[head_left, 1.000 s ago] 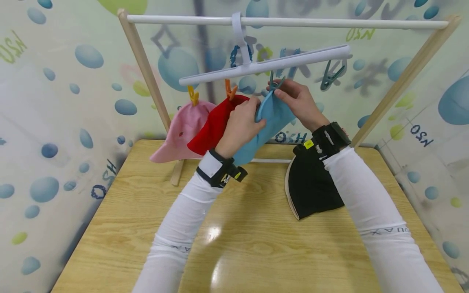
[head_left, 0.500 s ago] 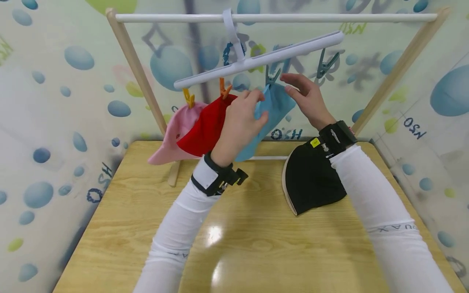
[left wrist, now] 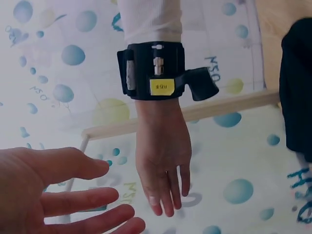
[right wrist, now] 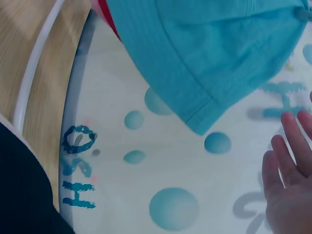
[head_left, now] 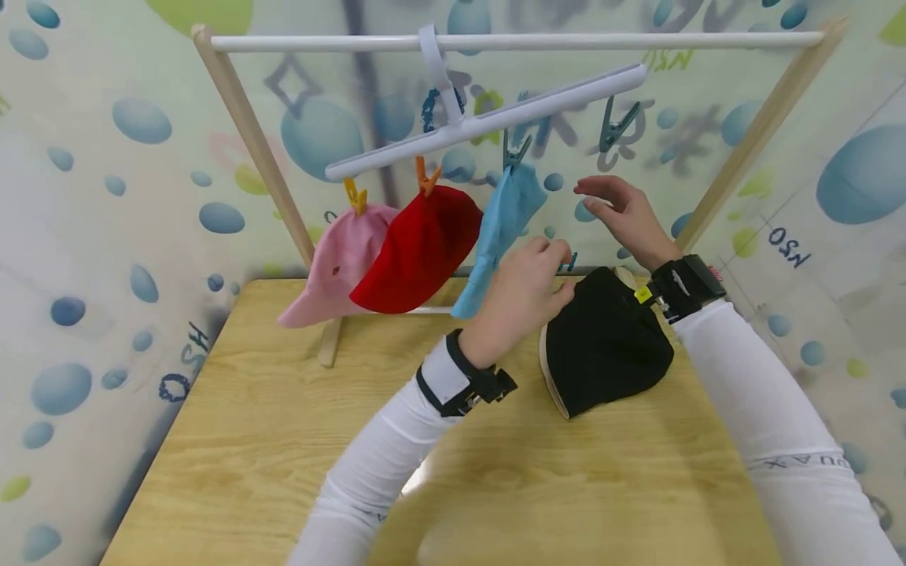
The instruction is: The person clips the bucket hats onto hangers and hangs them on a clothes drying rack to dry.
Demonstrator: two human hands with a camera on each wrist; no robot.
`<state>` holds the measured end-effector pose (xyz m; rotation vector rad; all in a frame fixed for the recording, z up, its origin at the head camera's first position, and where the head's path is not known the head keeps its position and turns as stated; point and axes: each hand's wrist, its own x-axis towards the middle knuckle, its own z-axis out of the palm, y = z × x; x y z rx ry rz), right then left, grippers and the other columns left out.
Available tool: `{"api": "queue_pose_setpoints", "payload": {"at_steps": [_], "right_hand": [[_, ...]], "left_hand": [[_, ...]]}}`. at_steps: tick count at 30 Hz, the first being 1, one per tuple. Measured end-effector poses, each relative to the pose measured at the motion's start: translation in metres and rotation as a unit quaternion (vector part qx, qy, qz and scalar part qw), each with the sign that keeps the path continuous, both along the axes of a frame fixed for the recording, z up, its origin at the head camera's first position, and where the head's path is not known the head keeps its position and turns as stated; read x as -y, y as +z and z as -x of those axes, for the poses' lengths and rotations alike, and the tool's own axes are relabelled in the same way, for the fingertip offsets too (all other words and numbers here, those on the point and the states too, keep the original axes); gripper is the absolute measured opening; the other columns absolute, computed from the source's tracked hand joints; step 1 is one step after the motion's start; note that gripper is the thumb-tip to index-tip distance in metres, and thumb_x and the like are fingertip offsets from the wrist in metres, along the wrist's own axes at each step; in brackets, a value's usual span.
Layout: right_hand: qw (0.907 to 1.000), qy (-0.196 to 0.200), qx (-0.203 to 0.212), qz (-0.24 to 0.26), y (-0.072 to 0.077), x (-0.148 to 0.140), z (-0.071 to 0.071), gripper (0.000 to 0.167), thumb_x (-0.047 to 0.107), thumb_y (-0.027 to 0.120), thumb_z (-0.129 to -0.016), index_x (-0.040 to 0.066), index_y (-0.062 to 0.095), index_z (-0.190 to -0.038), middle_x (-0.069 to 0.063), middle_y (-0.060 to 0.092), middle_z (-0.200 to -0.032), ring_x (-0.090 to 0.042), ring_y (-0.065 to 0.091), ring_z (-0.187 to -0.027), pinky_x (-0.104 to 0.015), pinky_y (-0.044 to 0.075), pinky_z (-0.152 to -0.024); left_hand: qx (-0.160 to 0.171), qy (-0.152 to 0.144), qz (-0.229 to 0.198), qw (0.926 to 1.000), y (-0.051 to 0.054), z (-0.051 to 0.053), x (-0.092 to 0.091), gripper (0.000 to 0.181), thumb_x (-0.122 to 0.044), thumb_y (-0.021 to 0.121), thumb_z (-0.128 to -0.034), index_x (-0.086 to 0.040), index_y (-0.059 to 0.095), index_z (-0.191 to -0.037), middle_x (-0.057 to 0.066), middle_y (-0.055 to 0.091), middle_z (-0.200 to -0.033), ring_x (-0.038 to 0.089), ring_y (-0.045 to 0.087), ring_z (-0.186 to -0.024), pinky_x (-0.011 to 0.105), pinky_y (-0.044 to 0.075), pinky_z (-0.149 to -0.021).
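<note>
A light blue bucket hat (head_left: pixel 499 236) hangs from a grey-green clothespin (head_left: pixel 515 153) under the white hanger (head_left: pixel 488 122). My left hand (head_left: pixel 524 291) is in the air just right of the blue hat's lower part, fingers loosely bent and holding nothing. Higher and further right, my right hand (head_left: pixel 630 220) has its fingers extended, with nothing in them; it shows too at the edge of the right wrist view. On the table lies a black hat (head_left: pixel 605 346) with a pale edge, below both hands. A second grey-green clothespin (head_left: pixel 616 130) holds nothing at the hanger's right end.
A pink hat (head_left: pixel 340 263) and a red hat (head_left: pixel 425 248) hang on the left from a yellow clothespin (head_left: pixel 355 198) and an orange clothespin (head_left: pixel 427 178). The hanger tilts up to the right on the rack's white bar (head_left: pixel 609 42). Wooden posts (head_left: pixel 255 145) flank the wooden table (head_left: pixel 269 440).
The right hand has let go of the clothespin on the blue hat and moved right. The left hand has left the hat, going right and down. The blue hat now hangs freely, turned more edge-on.
</note>
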<state>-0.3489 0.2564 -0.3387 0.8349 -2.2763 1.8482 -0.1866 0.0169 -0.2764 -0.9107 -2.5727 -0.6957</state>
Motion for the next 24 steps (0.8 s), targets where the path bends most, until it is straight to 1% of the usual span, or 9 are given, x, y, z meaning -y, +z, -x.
{"api": "queue_pose_setpoints", "payload": {"at_steps": [2, 5, 6, 8, 10, 14, 16, 21, 24], "right_hand": [[0.9999, -0.002, 0.011, 0.006, -0.012, -0.012, 0.009, 0.045, 0.022, 0.059, -0.097, 0.013, 0.047, -0.140, -0.007, 0.052, -0.135, -0.019, 0.043, -0.129, -0.034, 0.028, -0.109], [0.9992, -0.036, 0.012, -0.012, -0.009, -0.014, 0.003, 0.045, 0.019, 0.055, -0.099, 0.011, 0.044, -0.142, -0.011, 0.053, -0.134, -0.024, 0.043, -0.128, -0.034, 0.031, -0.107], [0.9968, -0.070, 0.008, -0.037, 0.010, -0.002, -0.023, 0.045, 0.016, 0.054, -0.100, 0.008, 0.042, -0.142, -0.013, 0.052, -0.135, -0.025, 0.042, -0.128, -0.033, 0.031, -0.106], [0.9943, -0.092, 0.002, -0.053, 0.021, 0.003, -0.036, 0.042, 0.014, 0.051, -0.101, 0.005, 0.042, -0.141, -0.013, 0.053, -0.132, -0.022, 0.045, -0.124, -0.028, 0.034, -0.103], [0.9926, -0.103, 0.004, -0.063, 0.027, 0.004, -0.043, 0.042, 0.013, 0.049, -0.101, 0.002, 0.041, -0.141, -0.013, 0.054, -0.131, -0.017, 0.047, -0.121, -0.023, 0.035, -0.100], [0.9919, -0.105, 0.003, -0.071, 0.026, -0.003, -0.045, 0.044, 0.017, 0.051, -0.101, 0.002, 0.040, -0.141, -0.012, 0.054, -0.129, -0.014, 0.048, -0.119, -0.020, 0.037, -0.098], [0.9921, -0.104, 0.006, -0.070, 0.025, -0.005, -0.045, 0.045, 0.020, 0.051, -0.101, 0.004, 0.041, -0.142, -0.011, 0.053, -0.130, -0.017, 0.047, -0.121, -0.022, 0.036, -0.100], [0.9917, -0.106, 0.022, -0.071, 0.019, -0.006, -0.048, 0.044, 0.020, 0.051, -0.101, 0.006, 0.042, -0.142, -0.015, 0.051, -0.133, -0.019, 0.046, -0.122, -0.022, 0.037, -0.099], [0.9910, -0.110, 0.026, -0.072, 0.016, -0.007, -0.051, 0.044, 0.019, 0.050, -0.101, 0.003, 0.042, -0.141, -0.017, 0.051, -0.133, -0.018, 0.047, -0.121, -0.021, 0.038, -0.097]], "left_hand": [[0.012, 0.005, 0.007, 0.9999, -0.008, -0.002, -0.004, 0.023, -0.019, 0.067, -0.0909, -0.003, 0.062, -0.107, 0.009, 0.061, -0.093, 0.018, 0.058, -0.076, 0.024, 0.045, -0.062], [0.033, 0.013, 0.022, 0.9991, -0.020, -0.003, -0.009, 0.024, -0.021, 0.067, -0.0914, -0.004, 0.062, -0.108, 0.007, 0.063, -0.094, 0.017, 0.058, -0.075, 0.023, 0.045, -0.061], [0.040, 0.013, 0.026, 0.9988, -0.024, -0.003, -0.011, 0.025, -0.021, 0.067, -0.0914, -0.004, 0.063, -0.109, 0.007, 0.064, -0.096, 0.016, 0.059, -0.075, 0.024, 0.046, -0.062], [0.057, 0.011, 0.031, 0.9979, -0.035, -0.002, -0.015, 0.026, -0.022, 0.067, -0.0914, -0.005, 0.063, -0.111, 0.006, 0.064, -0.098, 0.016, 0.059, -0.075, 0.023, 0.046, -0.062], [0.075, 0.004, 0.040, 0.9964, -0.047, -0.001, -0.020, 0.026, -0.023, 0.067, -0.0915, -0.006, 0.062, -0.112, 0.005, 0.063, -0.098, 0.014, 0.058, -0.073, 0.022, 0.045, -0.061], [0.128, -0.043, 0.048, 0.9896, -0.080, 0.002, -0.035, 0.029, -0.020, 0.067, -0.0916, -0.006, 0.062, -0.115, 0.007, 0.063, -0.102, 0.013, 0.056, -0.073, 0.019, 0.042, -0.060], [0.151, -0.075, 0.061, 0.9839, -0.099, 0.003, -0.043, 0.031, -0.019, 0.067, -0.0915, -0.005, 0.061, -0.118, 0.009, 0.063, -0.107, 0.012, 0.057, -0.079, 0.018, 0.043, -0.065], [0.179, -0.131, 0.127, 0.9669, -0.148, 0.000, -0.062, 0.035, -0.021, 0.068, -0.0912, -0.009, 0.061, -0.123, 0.005, 0.062, -0.115, 0.012, 0.059, -0.097, 0.017, 0.046, -0.077], [0.189, -0.149, 0.176, 0.9546, -0.172, -0.005, -0.069, 0.041, -0.025, 0.069, -0.0902, -0.015, 0.059, -0.128, 0.001, 0.059, -0.124, 0.011, 0.056, -0.108, 0.019, 0.044, -0.085]]}}
